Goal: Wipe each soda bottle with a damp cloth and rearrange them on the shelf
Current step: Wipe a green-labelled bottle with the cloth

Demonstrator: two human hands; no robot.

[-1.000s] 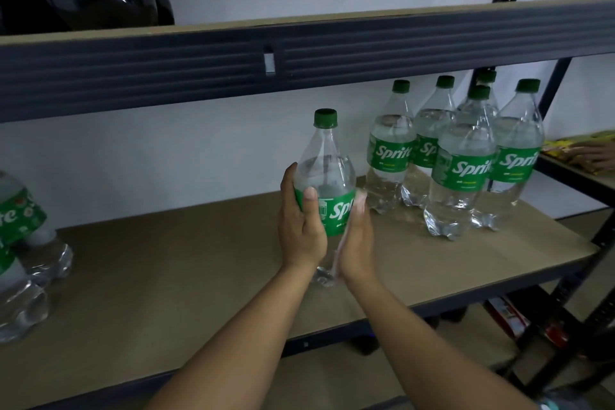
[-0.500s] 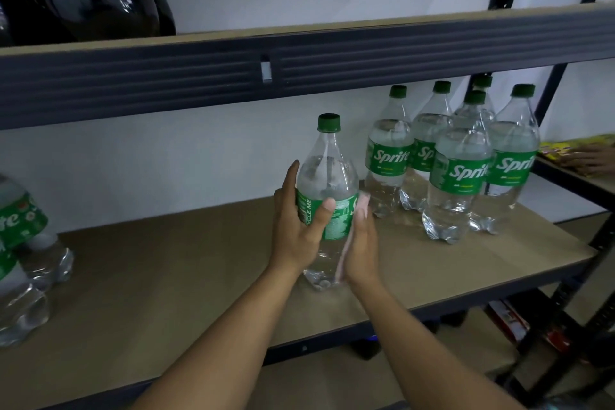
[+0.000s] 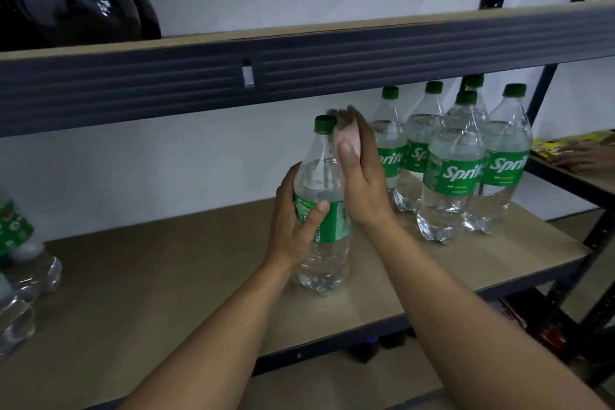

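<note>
Your left hand (image 3: 296, 223) grips the soda bottle (image 3: 319, 183) around its green label, thumb across the front and fingers curled behind. The bottle stands upright on the middle of the shelf board (image 3: 166, 276), near the front edge. Your right hand (image 3: 364, 186) pinches the pale cloth (image 3: 347, 140) under its thumb and holds it against the bottle's neck, just beside the green cap (image 3: 324, 124). Five more Sprite bottles (image 3: 452, 173) stand clustered at the right end of the same board, apart from yours. Others (image 3: 23, 243) sit at the far left edge, partly cut off. Another person's hand (image 3: 580, 158) rests on the neighbouring shelf at right.
</note>
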